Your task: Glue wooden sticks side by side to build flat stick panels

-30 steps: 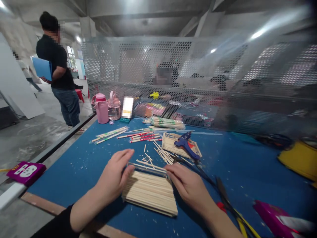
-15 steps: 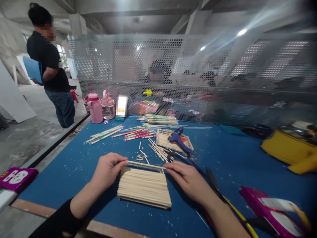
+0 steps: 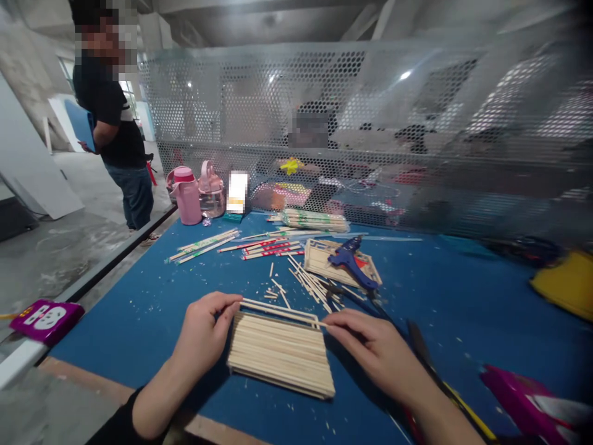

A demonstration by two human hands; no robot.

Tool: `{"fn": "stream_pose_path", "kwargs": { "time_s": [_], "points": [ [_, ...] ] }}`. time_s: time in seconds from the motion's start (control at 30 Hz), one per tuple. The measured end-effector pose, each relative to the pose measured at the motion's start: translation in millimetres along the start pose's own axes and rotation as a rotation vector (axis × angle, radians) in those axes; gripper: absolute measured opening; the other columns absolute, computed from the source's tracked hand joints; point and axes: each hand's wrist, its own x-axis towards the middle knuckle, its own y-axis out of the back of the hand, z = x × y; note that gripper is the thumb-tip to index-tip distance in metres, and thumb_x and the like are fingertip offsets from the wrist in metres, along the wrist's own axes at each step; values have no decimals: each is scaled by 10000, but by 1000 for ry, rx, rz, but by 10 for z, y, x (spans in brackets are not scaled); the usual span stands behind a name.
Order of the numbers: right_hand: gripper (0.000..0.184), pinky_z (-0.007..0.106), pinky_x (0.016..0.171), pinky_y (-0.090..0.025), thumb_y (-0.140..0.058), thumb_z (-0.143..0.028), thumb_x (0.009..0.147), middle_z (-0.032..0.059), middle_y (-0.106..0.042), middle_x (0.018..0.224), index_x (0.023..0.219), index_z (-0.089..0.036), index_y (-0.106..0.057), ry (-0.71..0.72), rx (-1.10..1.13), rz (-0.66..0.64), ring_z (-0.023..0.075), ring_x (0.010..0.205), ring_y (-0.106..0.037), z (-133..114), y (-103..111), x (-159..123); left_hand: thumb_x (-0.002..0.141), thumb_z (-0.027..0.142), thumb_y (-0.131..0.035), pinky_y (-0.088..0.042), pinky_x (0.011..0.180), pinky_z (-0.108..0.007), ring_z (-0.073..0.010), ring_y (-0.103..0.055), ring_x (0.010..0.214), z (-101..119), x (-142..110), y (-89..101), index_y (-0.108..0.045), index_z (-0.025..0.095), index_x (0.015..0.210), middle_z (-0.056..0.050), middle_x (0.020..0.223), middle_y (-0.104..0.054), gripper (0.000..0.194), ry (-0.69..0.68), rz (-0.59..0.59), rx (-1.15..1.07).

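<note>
A flat panel of glued wooden sticks (image 3: pixel 280 353) lies on the blue table mat (image 3: pixel 139 309) in front of me. Along its far edge runs a single thin wooden stick (image 3: pixel 278 307). My left hand (image 3: pixel 204 334) pinches the left end of that stick between thumb and fingertips. My right hand (image 3: pixel 375 352) pinches the right end, fingers closed. Both hands rest at the panel's two far corners.
Beyond lie loose sticks (image 3: pixel 310 285), a blue glue gun (image 3: pixel 352 262) on a second stick panel, and wrapped chopsticks (image 3: pixel 273 247). Pink bottles (image 3: pixel 188 194) stand at the back left by a perforated screen (image 3: pixel 324 123). A person (image 3: pixel 115 123) stands left. A purple power strip (image 3: pixel 44 318) sits left.
Both hands keep holding the stick's ends on the panel's far edge; the fingers shifted slightly. My view swung a little, and the standing person turned and came nearer.
</note>
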Motion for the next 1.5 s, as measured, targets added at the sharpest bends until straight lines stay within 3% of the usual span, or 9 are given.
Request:
{"fn": "stream_pose_path", "kwargs": {
  "time_s": [0.13,0.3,0.63,1.03,1.5],
  "points": [
    [226,277,635,-496,-461,-331,828,45,-691,770,779,-234,-660,-6,-5,-2,182,709,-633,42,-12,6,832,201,-453,-493,710,-270,-164,-637,789,-89,-77,11,-674,178,903,-47,854,-700,233,91,35,51],
    [226,275,614,-497,-478,-337,817,42,-692,751,767,-235,-674,8,-21,-8,183,688,-635,94,-42,17,835,207,-439,-486,797,-290,-178,-626,910,-146,-187,-27,-639,170,1024,-66,1001,-682,278,143,-28,55],
    [232,282,644,-497,-458,-315,833,45,-691,777,765,-234,-665,-1,-35,-47,181,715,-636,81,-79,41,829,199,-453,-485,778,-280,-175,-630,881,-36,-205,-34,-651,218,1037,-39,980,-692,287,155,-114,-18],
    [259,261,695,-503,-417,-209,832,48,-701,847,872,-224,-673,78,-54,-73,165,778,-648,107,-94,45,826,223,-457,-472,792,-276,-176,-619,903,-73,-203,-58,-641,223,1067,-39,1005,-685,303,201,-121,-59],
    [272,275,697,-501,-414,-209,824,61,-697,848,864,-220,-683,38,-42,-124,176,786,-642,94,-92,44,826,227,-440,-468,789,-284,-180,-615,890,-67,-206,-58,-633,216,1087,-53,990,-689,325,204,-149,-2]
  ]
}}
